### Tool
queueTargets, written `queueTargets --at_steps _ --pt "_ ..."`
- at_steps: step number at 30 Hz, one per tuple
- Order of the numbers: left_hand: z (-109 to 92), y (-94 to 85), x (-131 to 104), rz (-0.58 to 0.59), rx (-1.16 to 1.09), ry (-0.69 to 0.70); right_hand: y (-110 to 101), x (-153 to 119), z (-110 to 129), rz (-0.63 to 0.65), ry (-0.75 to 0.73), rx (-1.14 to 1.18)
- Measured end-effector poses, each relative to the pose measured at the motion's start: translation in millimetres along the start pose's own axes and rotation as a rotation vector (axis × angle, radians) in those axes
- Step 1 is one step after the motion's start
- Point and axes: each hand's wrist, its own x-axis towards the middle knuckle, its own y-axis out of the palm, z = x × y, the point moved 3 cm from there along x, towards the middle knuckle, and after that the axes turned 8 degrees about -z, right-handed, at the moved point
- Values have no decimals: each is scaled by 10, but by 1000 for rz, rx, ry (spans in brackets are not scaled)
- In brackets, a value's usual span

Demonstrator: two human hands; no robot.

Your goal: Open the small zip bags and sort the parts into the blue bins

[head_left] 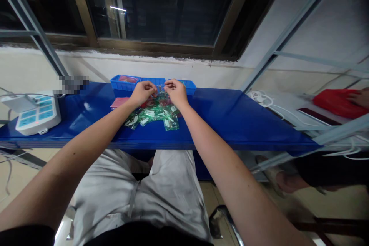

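Clear packet [160, 88], small and see-through, is held up between the person's two hands, over the far side of the heap and just in front of the blue bins. It lies to the right of the left hand [147, 91] and to the left of the right hand [175, 90], so neither hand is plainly nearer. Each grip looks closed, thumb and fingertips pinched together at its own side of the packet, though the contact is too small to make out in full. Which way the packet's long axis runs cannot be told; the line from one grip to the other runs across the tabletop [221, 123], roughly along its front edge.

Toward the body from both hands lies the heap of green packets [152, 113], overlapping at mixed angles, with pale slim pieces showing inside. Some red shows among them. One packet at the heap's near right corner lies flat, short of the front edge. Left of the heap, beside the left forearm, is a pink packet [118, 102].

Beyond the hands stand a left bin [117, 84] with pink contents, a middle bin [152, 80] and a right bin [190, 87], side by side. Far left sits a white power strip [43, 125].
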Motion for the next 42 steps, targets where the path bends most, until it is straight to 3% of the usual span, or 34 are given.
queueTargets --at_steps 6,10,14,19,22,25,28,34,38,42 --pt "9 -18 12 -31 -86 -97 -22 -4 -11 -58 24 -8" --pt "108 -102 129 -120 -202 -193 -26 -15 22 -63 26 -28" --pt "222 -202 230 -205 -311 -192 -8 -32 44 -31 6 -49" --pt "271 -203 229 -147 -382 -216 1 -36 38 -10 -40 -71" --pt "262 -187 232 -111 -289 -209 2 -29 20 -12 -43 -65" --pt "173 -188 216 -96 10 -45 6 -21 2 -17 -54 -48" --pt "-23 -133 98 35 313 204 10 -14 -13 -20 -64 -42" --pt "-438 97 -259 462 441 447 -12 -6 -25 -35 -75 -45" --pt "-511 273 -404 654 505 529 -24 0 -16 -32 -63 -44" --pt "-481 409 -500 728 592 604 -29 -2 9 -39 -54 -45"
